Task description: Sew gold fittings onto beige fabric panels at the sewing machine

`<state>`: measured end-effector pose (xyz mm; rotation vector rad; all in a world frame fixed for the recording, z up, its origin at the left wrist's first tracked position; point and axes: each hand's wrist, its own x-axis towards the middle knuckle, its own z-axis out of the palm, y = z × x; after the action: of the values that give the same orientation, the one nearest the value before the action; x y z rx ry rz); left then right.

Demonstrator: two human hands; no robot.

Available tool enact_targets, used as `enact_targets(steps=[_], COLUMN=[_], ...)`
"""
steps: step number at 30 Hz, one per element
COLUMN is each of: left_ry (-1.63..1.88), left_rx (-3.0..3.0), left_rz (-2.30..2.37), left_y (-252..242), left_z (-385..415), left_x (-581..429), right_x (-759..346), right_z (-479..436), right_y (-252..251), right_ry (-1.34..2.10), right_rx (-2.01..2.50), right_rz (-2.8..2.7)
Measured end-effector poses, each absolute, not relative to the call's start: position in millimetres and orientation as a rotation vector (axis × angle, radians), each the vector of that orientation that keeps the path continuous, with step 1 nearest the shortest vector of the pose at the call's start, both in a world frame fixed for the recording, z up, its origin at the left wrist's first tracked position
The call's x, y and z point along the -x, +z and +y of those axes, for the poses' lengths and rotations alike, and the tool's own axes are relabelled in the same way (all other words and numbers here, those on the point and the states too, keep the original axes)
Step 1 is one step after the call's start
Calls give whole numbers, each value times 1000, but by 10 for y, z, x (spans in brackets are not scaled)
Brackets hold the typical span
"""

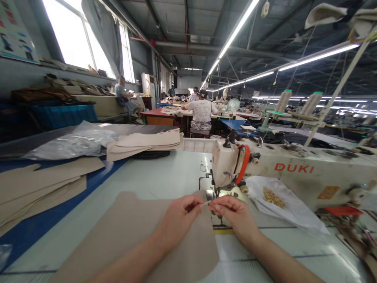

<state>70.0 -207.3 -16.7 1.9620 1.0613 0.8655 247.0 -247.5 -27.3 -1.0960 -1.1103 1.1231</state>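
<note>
My left hand (184, 212) pinches one end of a thin pale strip (206, 203), just in front of the sewing machine's needle area. At the strip's other end, the thumb and fingers of my right hand (234, 212) are closed; a small detail at those fingertips is too small to make out. Under my left hand and forearm a large beige cut panel (129, 220) lies flat on the table, its right edge beside the needle plate. The sewing machine head (222, 163) stands right behind my hands.
White cloth (297, 204) right of the machine head holds a heap of small gold-coloured pieces (273, 197). Beige panels are stacked at the left (59, 181) and back (147, 141), near a clear plastic bag (73, 141). Further off, a person (200, 112) sits facing away.
</note>
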Motion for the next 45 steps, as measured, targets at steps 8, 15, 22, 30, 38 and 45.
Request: enact_targets(steps=[8, 15, 22, 30, 38, 45], left_ry=[824, 746, 694, 663, 742, 650], left_rx=[-2031, -1720, -1539, -1463, -1188, -1305], left_rz=[1064, 926, 842, 789, 766, 826], left_y=[-121, -113, -116, -156, -100, -92], left_z=[-2105, -2074, -2057, -2072, -2080, -2081], left_x=[-716, -738, -735, -757, -758, -789], right_x=[-2523, -2501, -2515, -2435, -2449, -2417], right_z=[-2464, -2487, -2508, -2522, -2502, -2494], right_y=[-289, -244, -262, -300, -270, -299], right_ry=[1181, 1430, 1336, 1183, 1391, 1412], right_rx=[1129, 1039, 1052, 1074, 1069, 1078], right_rz=[-971, -869, -984, -1199, -1034, -926])
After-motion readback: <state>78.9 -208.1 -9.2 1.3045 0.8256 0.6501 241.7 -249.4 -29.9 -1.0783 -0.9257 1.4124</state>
